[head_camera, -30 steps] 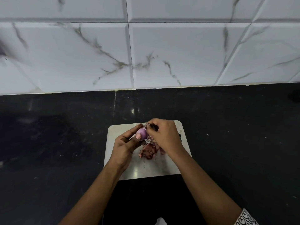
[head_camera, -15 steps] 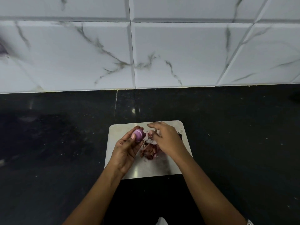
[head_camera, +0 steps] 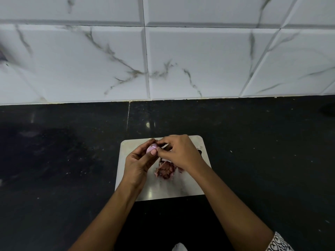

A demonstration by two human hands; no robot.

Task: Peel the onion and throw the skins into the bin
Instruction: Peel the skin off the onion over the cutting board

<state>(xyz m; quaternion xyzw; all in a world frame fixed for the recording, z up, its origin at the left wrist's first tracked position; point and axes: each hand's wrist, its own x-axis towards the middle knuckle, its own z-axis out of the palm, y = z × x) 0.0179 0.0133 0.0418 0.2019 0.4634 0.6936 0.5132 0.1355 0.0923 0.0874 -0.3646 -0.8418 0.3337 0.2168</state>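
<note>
Half a second back the right hand (head_camera: pixel 179 153) hung apart from the bulb with its fingers loose over the peelings; now its fingertips have returned to it. Thumb and forefinger are curled together and pinch at the upper right side of the small round pale-purple onion (head_camera: pixel 151 148). Whether a strip of skin lies between them is too small to tell. The left hand (head_camera: pixel 138 162) grips the onion from the other side, with its thumb pressed on the front and its fingers curled behind, as it did earlier. The onion is held in the air above the far left part of the pale rectangular cutting board (head_camera: pixel 163 192). Below the right hand, a heap of reddish-brown onion skins (head_camera: pixel 165 171) lies on the middle of the board, partly hidden by the wrist. The board rests on a black polished stone counter (head_camera: pixel 63 160), close to its near edge. Behind the counter rises a wall of white tiles with grey marble veins (head_camera: pixel 199 60). A black-and-white patterned sleeve (head_camera: pixel 277 243) shows at the right forearm.
</note>
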